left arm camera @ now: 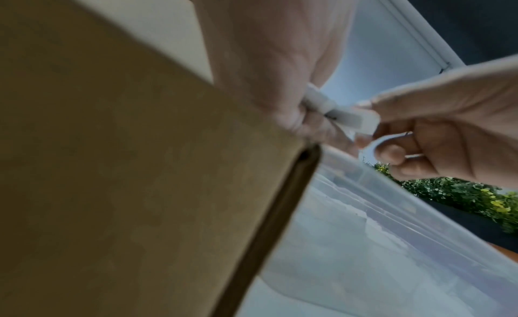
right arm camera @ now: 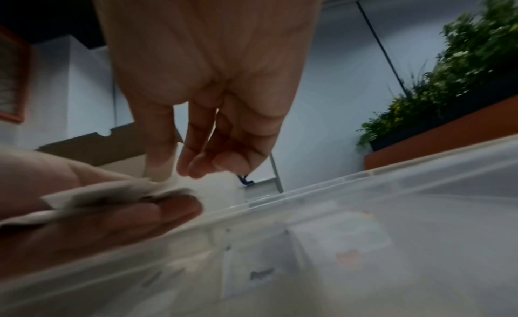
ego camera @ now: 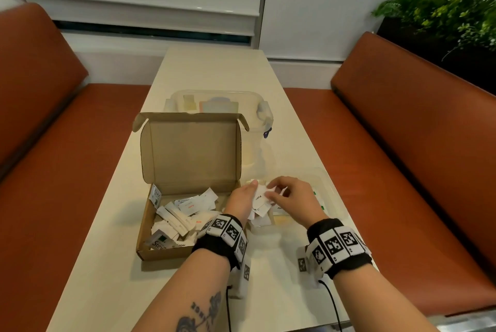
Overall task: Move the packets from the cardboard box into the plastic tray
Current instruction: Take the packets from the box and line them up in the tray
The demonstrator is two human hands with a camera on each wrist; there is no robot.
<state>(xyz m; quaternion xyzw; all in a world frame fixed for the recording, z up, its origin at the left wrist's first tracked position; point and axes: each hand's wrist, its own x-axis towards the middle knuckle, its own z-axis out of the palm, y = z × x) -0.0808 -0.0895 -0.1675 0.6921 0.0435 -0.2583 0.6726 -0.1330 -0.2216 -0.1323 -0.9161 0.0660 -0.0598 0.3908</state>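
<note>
An open cardboard box (ego camera: 146, 224) near the table's front left holds several white packets (ego camera: 182, 213). Right of it lies a clear plastic tray (ego camera: 331, 192) with a few packets inside. My left hand (ego camera: 243, 197) grips a bunch of white packets (ego camera: 261, 201) over the tray's left edge. My right hand (ego camera: 288, 195) reaches in from the right and pinches one packet from that bunch. In the left wrist view the packets (left arm camera: 339, 113) sit between both hands above the tray rim (left arm camera: 392, 195). In the right wrist view my fingertips (right arm camera: 193, 166) pinch a packet (right arm camera: 218, 189) held by the left hand (right arm camera: 84, 202).
A clear lidded storage container (ego camera: 222, 106) stands behind the box's raised lid (ego camera: 192, 149). The cream table (ego camera: 209, 68) runs between two orange-brown benches (ego camera: 402, 144). Green plants (ego camera: 442, 9) grow at the back right.
</note>
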